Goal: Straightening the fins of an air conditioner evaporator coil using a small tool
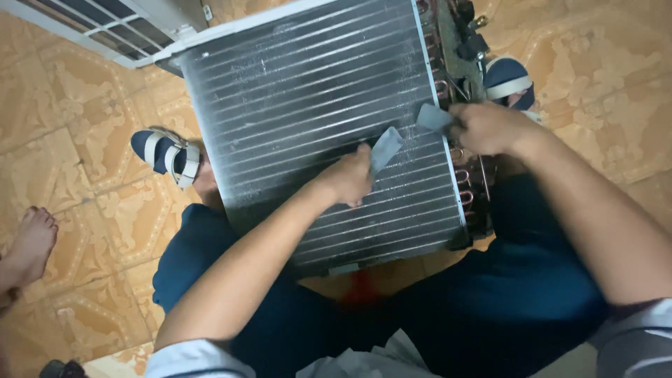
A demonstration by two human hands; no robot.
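A grey finned metal coil panel (301, 91) stands tilted between my knees, with copper tube bends (462, 185) along its right edge. My left hand (348, 178) rests on the fins near the panel's middle and grips one end of a grey strip of tape or cloth (385, 148). My right hand (486, 127) sits at the panel's right edge, closed on the other grey end (434, 117). The stretch between the two grey ends is not clearly visible.
My feet in blue and white sandals (168, 154) flank the panel on a patterned orange tiled floor (77, 140). A white slatted casing (112, 24) lies at the top left. Another person's bare foot (31, 241) is at the left edge. Something red (360, 287) lies beneath the panel.
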